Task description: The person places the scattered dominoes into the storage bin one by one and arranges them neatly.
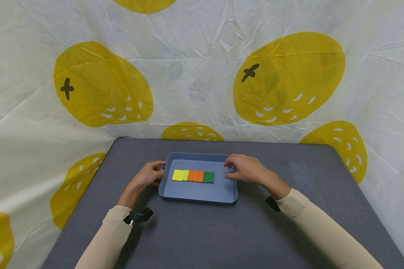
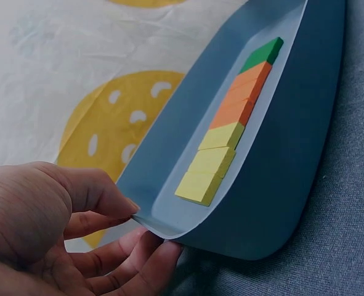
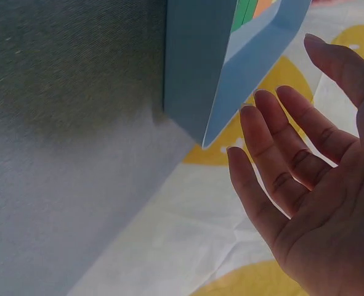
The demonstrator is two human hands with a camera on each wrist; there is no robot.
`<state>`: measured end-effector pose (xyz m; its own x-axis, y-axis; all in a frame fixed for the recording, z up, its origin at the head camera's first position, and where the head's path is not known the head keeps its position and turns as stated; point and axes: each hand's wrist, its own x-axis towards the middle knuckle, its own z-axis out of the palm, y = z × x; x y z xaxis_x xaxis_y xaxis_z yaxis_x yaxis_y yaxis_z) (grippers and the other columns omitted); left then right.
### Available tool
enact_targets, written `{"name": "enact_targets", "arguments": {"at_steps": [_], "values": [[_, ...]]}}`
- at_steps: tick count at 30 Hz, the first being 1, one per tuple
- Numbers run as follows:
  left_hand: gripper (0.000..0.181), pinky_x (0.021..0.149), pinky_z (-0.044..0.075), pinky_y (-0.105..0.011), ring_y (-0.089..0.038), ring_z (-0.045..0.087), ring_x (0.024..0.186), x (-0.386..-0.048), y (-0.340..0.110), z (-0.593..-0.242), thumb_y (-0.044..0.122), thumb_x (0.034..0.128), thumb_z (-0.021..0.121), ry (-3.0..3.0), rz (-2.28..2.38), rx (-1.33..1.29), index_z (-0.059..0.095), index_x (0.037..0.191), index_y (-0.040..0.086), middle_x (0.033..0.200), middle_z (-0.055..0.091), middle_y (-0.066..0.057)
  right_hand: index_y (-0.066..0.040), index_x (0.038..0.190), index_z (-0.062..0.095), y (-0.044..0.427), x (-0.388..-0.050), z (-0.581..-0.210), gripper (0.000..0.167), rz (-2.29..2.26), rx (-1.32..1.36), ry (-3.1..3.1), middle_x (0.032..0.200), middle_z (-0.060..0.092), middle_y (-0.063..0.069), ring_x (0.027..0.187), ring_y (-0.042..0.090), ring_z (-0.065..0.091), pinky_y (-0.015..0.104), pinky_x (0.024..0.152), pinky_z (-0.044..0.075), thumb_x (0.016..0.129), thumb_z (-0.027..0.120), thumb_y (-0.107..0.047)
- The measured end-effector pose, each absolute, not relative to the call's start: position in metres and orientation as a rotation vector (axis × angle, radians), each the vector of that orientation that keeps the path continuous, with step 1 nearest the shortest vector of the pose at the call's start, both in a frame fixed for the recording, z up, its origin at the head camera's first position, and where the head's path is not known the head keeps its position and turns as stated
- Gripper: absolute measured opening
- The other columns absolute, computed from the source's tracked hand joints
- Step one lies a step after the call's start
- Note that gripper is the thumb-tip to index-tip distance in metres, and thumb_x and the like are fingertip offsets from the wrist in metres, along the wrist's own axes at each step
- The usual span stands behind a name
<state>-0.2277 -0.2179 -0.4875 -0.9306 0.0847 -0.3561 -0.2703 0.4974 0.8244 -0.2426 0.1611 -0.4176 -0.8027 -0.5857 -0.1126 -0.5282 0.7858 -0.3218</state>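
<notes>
A shallow blue tray (image 1: pixel 196 192) lies on the dark table. Inside it, flat rectangular tiles form one row: yellow tiles (image 1: pixel 178 175) at the left, orange tiles (image 1: pixel 195 176) in the middle, green tiles (image 1: pixel 208 177) at the right. My left hand (image 1: pixel 147 175) pinches the tray's left rim; the left wrist view shows the thumb at the rim's edge and other fingers against the outer wall. Over the tray's right end hovers my right hand (image 1: pixel 247 169), fingers parted and loosely bent. The right wrist view shows nothing in its grasp, with the fingertips apart from the tiles.
The dark grey table (image 1: pixel 202 235) extends around the tray. Behind it hangs a white cloth (image 1: pixel 195 86) printed with large yellow fruit. Dark bands (image 1: pixel 139 215) sit at both wrists, over the beige sleeves.
</notes>
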Motion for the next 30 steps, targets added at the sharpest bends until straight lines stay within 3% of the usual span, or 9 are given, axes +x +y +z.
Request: {"name": "enact_targets", "arguments": {"at_steps": [21,30], "values": [[0.057,0.071,0.061,-0.042,-0.027,0.062,0.089,-0.229,-0.218,-0.486,0.003,0.0966,0.054,2.379,1.414,-0.143,0.044,0.152,0.005,0.116,0.062,-0.021,-0.009,0.115,0.072,0.225,-0.231,-0.425,0.036,-0.513,-0.807,2.799,0.108,0.069,0.004,0.099,0.026,0.068,0.047,0.082,0.056,0.085,0.082,-0.027],[0.055,0.07,0.061,-0.042,-0.03,0.065,0.094,-0.23,-0.217,-0.485,0.004,0.0975,0.054,2.394,1.406,-0.138,0.044,0.152,0.005,0.117,0.061,-0.022,-0.004,0.117,0.07,0.255,-0.224,-0.433,0.044,-0.517,-0.798,2.746,0.11,0.07,0.008,0.102,0.031,0.067,0.049,0.083,0.055,0.082,0.085,-0.025]]}}
